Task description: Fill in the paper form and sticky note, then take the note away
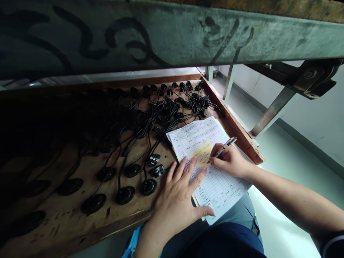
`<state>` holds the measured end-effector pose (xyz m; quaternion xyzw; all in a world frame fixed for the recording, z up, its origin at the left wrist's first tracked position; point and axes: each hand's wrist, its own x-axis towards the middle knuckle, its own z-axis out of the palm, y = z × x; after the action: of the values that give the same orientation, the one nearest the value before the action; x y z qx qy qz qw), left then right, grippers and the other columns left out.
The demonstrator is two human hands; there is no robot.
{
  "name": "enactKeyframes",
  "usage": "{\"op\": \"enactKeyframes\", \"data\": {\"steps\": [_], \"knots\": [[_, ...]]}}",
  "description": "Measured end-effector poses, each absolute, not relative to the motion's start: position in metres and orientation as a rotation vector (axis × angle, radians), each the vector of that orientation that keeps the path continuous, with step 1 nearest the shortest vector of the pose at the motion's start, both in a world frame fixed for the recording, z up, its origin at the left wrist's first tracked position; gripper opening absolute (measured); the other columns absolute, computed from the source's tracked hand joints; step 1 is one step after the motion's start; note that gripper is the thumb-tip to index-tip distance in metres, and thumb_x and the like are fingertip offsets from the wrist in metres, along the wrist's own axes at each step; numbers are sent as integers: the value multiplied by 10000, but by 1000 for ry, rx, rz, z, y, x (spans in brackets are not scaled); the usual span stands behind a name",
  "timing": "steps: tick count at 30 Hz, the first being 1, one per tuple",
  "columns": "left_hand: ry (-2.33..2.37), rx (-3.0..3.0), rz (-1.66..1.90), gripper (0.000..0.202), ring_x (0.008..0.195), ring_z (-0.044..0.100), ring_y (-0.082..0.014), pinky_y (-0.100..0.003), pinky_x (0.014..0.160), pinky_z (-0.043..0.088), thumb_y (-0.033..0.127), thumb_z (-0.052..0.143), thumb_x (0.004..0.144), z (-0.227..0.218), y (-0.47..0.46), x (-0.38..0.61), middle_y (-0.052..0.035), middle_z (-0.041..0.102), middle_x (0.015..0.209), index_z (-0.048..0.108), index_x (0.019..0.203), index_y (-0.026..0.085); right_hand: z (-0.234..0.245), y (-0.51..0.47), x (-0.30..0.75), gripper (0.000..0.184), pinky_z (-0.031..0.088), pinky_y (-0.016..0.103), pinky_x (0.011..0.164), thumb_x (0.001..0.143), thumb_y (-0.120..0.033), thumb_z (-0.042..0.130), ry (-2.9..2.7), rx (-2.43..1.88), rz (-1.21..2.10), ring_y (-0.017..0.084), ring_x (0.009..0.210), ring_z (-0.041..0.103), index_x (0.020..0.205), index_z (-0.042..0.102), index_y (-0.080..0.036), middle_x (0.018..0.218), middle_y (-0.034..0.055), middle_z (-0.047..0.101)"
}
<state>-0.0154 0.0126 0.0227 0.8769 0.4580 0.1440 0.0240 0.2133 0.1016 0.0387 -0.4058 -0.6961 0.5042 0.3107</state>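
Note:
A pen (227, 145) is gripped in my right hand (229, 161), its tip down at a yellow sticky note (200, 153) with handwriting on it. The note lies on a printed form (212, 190) with table lines, on top of other sheets. My left hand (180, 197) rests flat with fingers spread, across the left edge of the form and the note's lower edge. Part of the paper stack lies on the wooden tray, and its lower end reaches over the tray's edge above my lap.
The wooden tray (145, 216) holds many black round parts (125, 195) with tangled black cables (161, 111); its left side is dark. A marked metal beam (174, 39) crosses close above. Metal legs (274, 113) and a hinged bracket (309, 77) stand at the right.

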Motion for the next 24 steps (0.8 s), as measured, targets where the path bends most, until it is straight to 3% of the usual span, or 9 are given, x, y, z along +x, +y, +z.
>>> {"op": "enactKeyframes", "data": {"steps": [11, 24], "knots": [[1424, 2717, 438, 1053, 1502, 311, -460, -667, 1176, 306, 895, 576, 717, 24, 13, -15, -167, 339, 1662, 455, 1549, 260, 40, 99, 211, 101, 423, 245, 565, 813, -247, 652, -1850, -1105, 1281, 105, 604, 518, 761, 596, -180, 729, -7, 594], [1427, 2730, 420, 1043, 1511, 298, -459, -674, 1164, 317, 908, 541, 725, 23, 13, -16, -181, 340, 1658, 477, 1530, 249, 36, 99, 211, 101, 458, 272, 612, 832, -268, 644, -1880, -1083, 1253, 131, 641, 544, 804, 594, -185, 723, 4, 602]]}}
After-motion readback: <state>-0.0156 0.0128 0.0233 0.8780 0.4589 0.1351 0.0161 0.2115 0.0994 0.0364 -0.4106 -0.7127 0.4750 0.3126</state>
